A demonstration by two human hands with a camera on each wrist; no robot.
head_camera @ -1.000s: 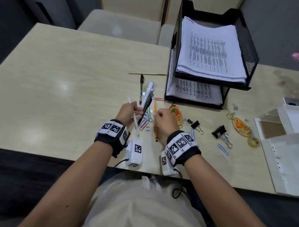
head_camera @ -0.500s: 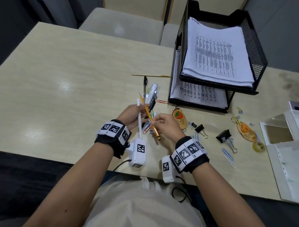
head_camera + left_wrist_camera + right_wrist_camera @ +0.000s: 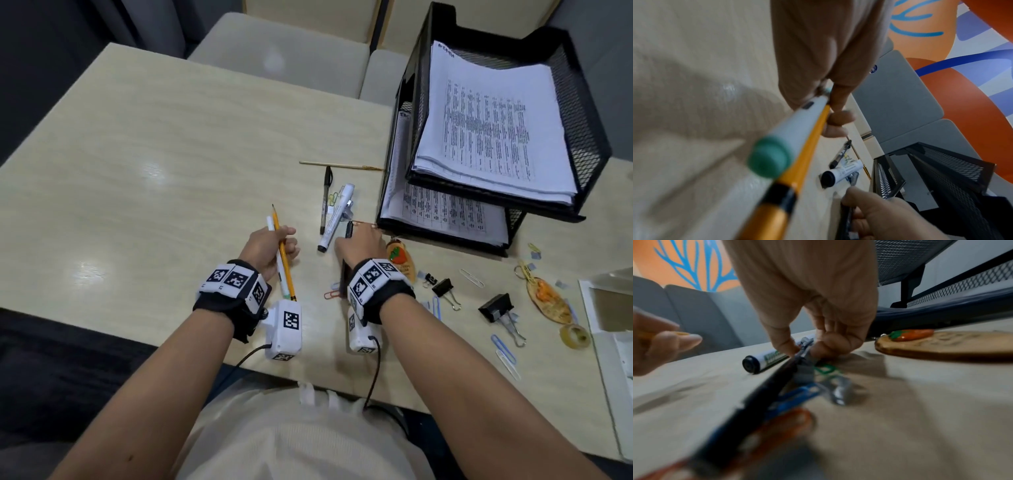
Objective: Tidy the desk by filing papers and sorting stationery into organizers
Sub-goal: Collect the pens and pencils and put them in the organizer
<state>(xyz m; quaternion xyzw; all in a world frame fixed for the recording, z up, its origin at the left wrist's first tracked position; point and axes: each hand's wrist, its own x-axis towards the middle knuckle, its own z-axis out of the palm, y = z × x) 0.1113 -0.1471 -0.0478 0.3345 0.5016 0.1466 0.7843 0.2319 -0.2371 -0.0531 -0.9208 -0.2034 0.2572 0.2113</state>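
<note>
Gripping pencil [image 3: 283, 253] and white pen [image 3: 276, 246] — left hand [image 3: 267, 251] raised, fist curled.

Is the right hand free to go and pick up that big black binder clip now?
Probably not yet. The right hand already pinches a dark pen, so it looks occupied. The large black binder clip lies in the open on the pale wooden desk, with nothing covering it.
</note>
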